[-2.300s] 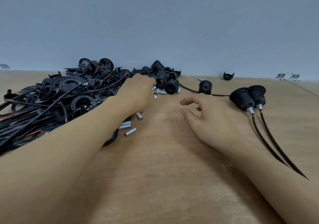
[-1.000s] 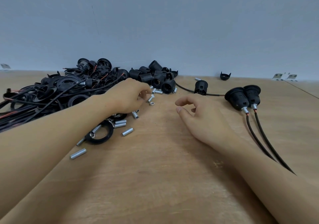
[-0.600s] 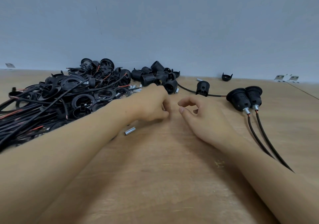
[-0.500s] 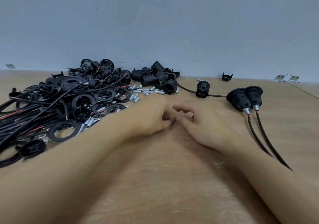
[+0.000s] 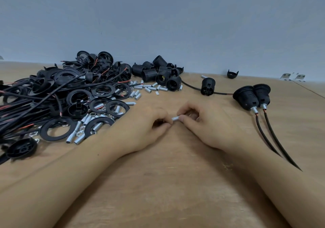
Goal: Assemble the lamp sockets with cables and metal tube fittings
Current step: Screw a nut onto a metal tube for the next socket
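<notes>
A short metal tube fitting (image 5: 175, 118) sits between the two hands, low over the bench (image 5: 175, 183). The right hand (image 5: 209, 124) pinches one end of it with curled thumb and fingertips, and the left hand (image 5: 146, 129), its fingers curled inward, meets the other end; whether the left fingers actually grip the tube or only touch it cannot be told, since they hide that end.

Just right of the right hand lie two assembled lamp sockets (image 5: 251, 96) side by side, each with a silver fitting at its neck and a black cable (image 5: 274, 138) trailing back toward the person. Beyond the right hand, a single black socket body (image 5: 208, 86) stands on a thin cable.

Left of the left hand, loose metal tubes (image 5: 78, 136) and small nuts lie scattered among black threaded rings (image 5: 56, 129). Farther out on that side is a large tangle of black cables and socket parts (image 5: 52, 90). Ahead of the left hand, a cluster of black threaded socket shells (image 5: 158, 73) rests near the grey wall (image 5: 175, 25), with more small tubes (image 5: 151, 88) strewn before it.
</notes>
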The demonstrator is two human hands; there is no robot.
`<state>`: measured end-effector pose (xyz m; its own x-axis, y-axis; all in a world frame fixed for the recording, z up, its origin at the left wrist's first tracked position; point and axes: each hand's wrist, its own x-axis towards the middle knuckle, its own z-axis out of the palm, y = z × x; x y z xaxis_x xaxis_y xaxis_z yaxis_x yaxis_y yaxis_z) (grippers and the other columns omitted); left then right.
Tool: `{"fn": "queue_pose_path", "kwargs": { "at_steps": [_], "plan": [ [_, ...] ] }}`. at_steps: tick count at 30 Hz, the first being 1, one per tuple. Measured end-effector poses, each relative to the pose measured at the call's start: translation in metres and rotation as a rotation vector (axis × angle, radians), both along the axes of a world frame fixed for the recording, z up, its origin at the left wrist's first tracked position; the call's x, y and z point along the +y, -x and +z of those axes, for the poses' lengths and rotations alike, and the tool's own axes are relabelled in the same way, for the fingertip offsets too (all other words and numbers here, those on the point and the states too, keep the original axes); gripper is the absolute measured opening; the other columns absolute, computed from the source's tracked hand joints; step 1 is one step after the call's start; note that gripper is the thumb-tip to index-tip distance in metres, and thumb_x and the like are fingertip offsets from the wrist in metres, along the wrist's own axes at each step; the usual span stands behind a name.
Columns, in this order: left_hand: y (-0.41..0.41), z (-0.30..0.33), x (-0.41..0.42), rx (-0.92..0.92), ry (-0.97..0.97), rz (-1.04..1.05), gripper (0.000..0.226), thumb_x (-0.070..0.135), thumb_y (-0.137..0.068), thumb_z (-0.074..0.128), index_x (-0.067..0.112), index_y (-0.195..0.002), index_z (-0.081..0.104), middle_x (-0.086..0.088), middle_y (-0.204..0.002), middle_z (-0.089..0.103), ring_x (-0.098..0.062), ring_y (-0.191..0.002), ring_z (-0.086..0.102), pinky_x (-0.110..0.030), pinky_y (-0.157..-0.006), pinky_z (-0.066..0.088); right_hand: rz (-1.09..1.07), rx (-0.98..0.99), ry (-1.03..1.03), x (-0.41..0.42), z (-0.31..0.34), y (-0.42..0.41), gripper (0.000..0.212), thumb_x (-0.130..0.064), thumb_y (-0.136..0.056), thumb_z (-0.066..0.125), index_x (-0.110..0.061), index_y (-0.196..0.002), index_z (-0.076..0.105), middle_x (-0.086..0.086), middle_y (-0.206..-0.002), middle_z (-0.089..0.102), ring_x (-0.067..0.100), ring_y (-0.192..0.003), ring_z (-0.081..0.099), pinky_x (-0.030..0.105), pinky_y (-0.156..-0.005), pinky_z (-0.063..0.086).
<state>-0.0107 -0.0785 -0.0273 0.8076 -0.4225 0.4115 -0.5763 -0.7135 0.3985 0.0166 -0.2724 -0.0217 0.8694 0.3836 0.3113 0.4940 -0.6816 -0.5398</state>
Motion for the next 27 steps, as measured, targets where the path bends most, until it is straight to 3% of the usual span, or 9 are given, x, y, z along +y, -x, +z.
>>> {"fn": "queue_pose_path", "kwargs": {
  "at_steps": [3,6,9,12,17,22,24,27],
  "plan": [
    [-0.003,0.000,0.001,-0.009,0.029,-0.011,0.008,0.012,-0.084,0.072,0.017,-0.090,0.076,0.008,-0.086,0.072,-0.009,-0.080,0.064,-0.033,-0.078,0.052,-0.057,0.040,-0.145,-0.003,-0.002,-0.004,0.013,-0.017,-0.089,0.066,-0.029,-0.083,0.064,-0.011,-0.076,0.066,-0.003,-0.065,0.059,0.011,-0.063,0.046],
    [0.000,-0.003,0.002,-0.042,0.106,0.017,0.015,0.007,-0.079,0.075,0.015,-0.091,0.076,0.013,-0.079,0.066,-0.005,-0.071,0.062,-0.022,-0.072,0.053,-0.039,0.119,-0.401,-0.001,0.000,-0.004,0.017,-0.011,-0.087,0.068,-0.026,-0.081,0.065,0.002,-0.078,0.072,0.019,-0.071,0.067,0.032,-0.068,0.056],
    [-0.002,-0.002,0.000,0.092,0.499,0.113,0.018,0.002,-0.078,0.078,0.015,-0.090,0.077,0.003,-0.078,0.073,-0.003,-0.069,0.066,-0.016,-0.070,0.053,0.075,0.185,-0.585,0.002,0.003,0.002,0.016,-0.004,-0.085,0.071,-0.020,-0.085,0.069,0.010,-0.080,0.073,0.022,-0.071,0.068,0.038,-0.071,0.060],
    [-0.004,0.004,-0.004,0.242,0.923,0.123,0.016,0.000,-0.080,0.076,0.014,-0.087,0.077,-0.004,-0.077,0.076,-0.014,-0.070,0.070,-0.025,-0.073,0.059,0.170,0.171,-0.657,0.007,0.005,0.007,0.016,-0.005,-0.086,0.072,-0.021,-0.087,0.072,0.008,-0.081,0.073,0.018,-0.070,0.067,0.033,-0.072,0.060],
    [-0.003,0.006,-0.005,0.389,1.101,0.013,0.013,0.005,-0.079,0.073,0.006,-0.092,0.076,-0.013,-0.084,0.076,-0.019,-0.076,0.072,-0.029,-0.077,0.059,0.232,0.064,-0.700,0.011,0.006,0.012,0.022,-0.004,-0.086,0.070,-0.025,-0.089,0.072,-0.003,-0.083,0.075,0.014,-0.075,0.070,0.023,-0.073,0.057],
    [-0.006,0.005,-0.001,0.536,1.195,-0.060,0.020,0.014,-0.076,0.072,0.003,-0.092,0.077,-0.014,-0.085,0.074,-0.018,-0.077,0.071,-0.025,-0.075,0.057,0.201,-0.102,-0.570,0.010,0.006,0.018,0.038,-0.002,-0.086,0.070,-0.040,-0.089,0.069,-0.019,-0.085,0.072,0.002,-0.080,0.069,0.011,-0.073,0.050],
    [-0.007,0.005,0.000,0.584,1.223,-0.078,0.020,0.015,-0.076,0.071,0.004,-0.091,0.078,-0.013,-0.086,0.075,-0.016,-0.078,0.072,-0.022,-0.074,0.057,0.187,-0.227,-0.494,0.011,0.006,0.018,0.031,-0.001,-0.085,0.072,-0.031,-0.094,0.070,-0.018,-0.086,0.071,0.001,-0.082,0.069,0.012,-0.075,0.052],
    [-0.007,0.007,0.001,0.652,1.263,-0.089,0.020,0.017,-0.076,0.070,0.005,-0.089,0.078,-0.009,-0.085,0.075,-0.012,-0.074,0.071,-0.019,-0.068,0.056,0.181,-0.443,-0.399,0.011,0.005,0.016,0.013,0.001,-0.084,0.072,-0.009,-0.093,0.074,-0.001,-0.090,0.074,0.009,-0.081,0.071,0.024,-0.076,0.057]
  ]
}}
